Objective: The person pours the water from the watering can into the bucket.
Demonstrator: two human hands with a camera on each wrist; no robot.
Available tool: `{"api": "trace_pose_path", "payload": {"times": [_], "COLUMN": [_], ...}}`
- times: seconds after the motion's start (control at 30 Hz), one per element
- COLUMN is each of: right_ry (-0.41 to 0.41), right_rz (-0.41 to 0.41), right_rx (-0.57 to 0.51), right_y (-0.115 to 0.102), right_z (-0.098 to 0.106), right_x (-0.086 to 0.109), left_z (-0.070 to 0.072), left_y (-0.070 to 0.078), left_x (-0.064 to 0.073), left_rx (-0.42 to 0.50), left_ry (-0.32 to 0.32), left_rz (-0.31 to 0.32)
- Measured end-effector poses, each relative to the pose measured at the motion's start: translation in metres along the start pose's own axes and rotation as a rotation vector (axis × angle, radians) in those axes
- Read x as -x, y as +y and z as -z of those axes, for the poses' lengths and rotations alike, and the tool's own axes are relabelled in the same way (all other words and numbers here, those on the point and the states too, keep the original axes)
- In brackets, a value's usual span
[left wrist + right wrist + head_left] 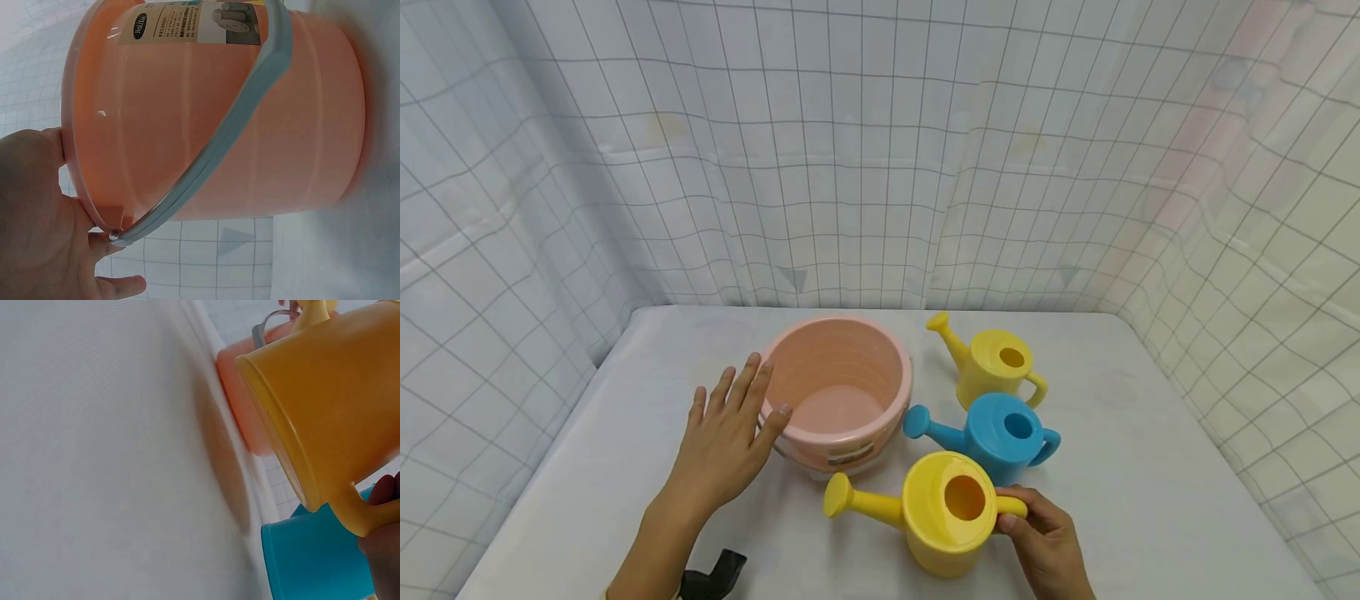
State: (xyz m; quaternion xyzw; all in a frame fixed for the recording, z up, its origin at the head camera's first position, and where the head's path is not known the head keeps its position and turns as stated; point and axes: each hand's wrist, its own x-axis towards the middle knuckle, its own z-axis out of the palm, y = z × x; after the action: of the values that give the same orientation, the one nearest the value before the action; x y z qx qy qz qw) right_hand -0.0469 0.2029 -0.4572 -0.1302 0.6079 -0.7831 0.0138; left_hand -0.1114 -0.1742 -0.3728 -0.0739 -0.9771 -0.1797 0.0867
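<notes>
A pink bucket stands upright left of centre, and its grey handle hangs down its side in the left wrist view. My left hand lies against the bucket's left rim with fingers extended and spread. My right hand grips the handle of the nearest yellow watering can. This can is raised off the table, its base apart from its shadow in the right wrist view, and its spout points left towards the bucket's front. Just behind it is a blue watering can.
A second yellow watering can stands at the back, behind the blue one, its spout pointing left. A white cloth covers the table. White grid-patterned curtains enclose the back and sides. A black strap piece shows by my left wrist.
</notes>
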Motion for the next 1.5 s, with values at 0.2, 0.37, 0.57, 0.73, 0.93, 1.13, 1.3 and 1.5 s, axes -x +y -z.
{"api": "trace_pose_path", "payload": {"times": [0.2,0.37,0.57,0.73,0.93,1.13,1.3,1.5], "right_ry": [0.026,0.043,0.019,0.026,0.038,0.085,0.161,0.189], "right_rz": [-0.07,-0.111,-0.066,-0.078,-0.125,-0.163,-0.231,-0.271], "right_rx": [0.062,0.093,0.077,0.075,0.09,0.177,0.296,0.33], "right_y": [0.0011,0.0035,0.0082,0.0095,0.0086,0.006,0.003,0.0007], "right_z": [-0.0029,-0.0061,-0.0085,-0.0085,-0.007,-0.0068,-0.0082,-0.0085], "right_x": [-0.0003,-0.0008,-0.0015,-0.0022,-0.0025,-0.0032,-0.0036,-0.005], "left_z": [0.0002,-0.0001,0.0,0.0001,-0.0003,-0.0007,-0.0009,-0.0009], "left_y": [-0.0002,-0.0004,-0.0002,-0.0001,-0.0007,-0.0007,-0.0004,-0.0002], "left_x": [0.0,0.0006,0.0008,0.0007,0.0005,0.0004,0.0006,0.0008], "left_rx": [0.003,0.003,-0.003,0.001,0.003,0.004,0.004,0.012], "left_ry": [-0.003,-0.005,-0.004,-0.004,0.0,0.002,0.001,0.003], "left_rz": [0.0,0.001,0.002,0.002,0.0,0.001,0.002,0.006]}}
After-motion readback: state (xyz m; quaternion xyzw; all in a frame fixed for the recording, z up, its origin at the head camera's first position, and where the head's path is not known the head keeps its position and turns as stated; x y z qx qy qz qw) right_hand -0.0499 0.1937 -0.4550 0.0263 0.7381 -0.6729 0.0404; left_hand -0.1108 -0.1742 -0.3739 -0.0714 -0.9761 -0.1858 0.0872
